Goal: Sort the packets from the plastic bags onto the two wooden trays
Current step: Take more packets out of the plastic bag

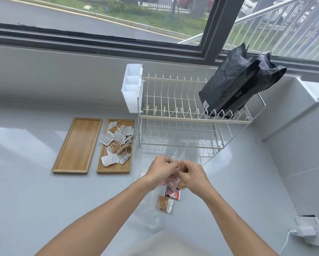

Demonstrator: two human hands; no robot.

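Big grey counter (pixel 34 191) under the window, with a white two-tier dish rack (pixel 182 115) holding two black pouches (pixel 236 85). Left of the rack sit two wooden trays: the left tray (pixel 77 145) is bare, the right tray (pixel 126 168) has a heap of packets (pixel 117 142). Closer in, the left hand (pixel 161 169) and right hand (pixel 191 174) both pinch the top of a clear plastic bag (pixel 170 182), and a few brown and red packets (pixel 167 200) lie on the counter under them.
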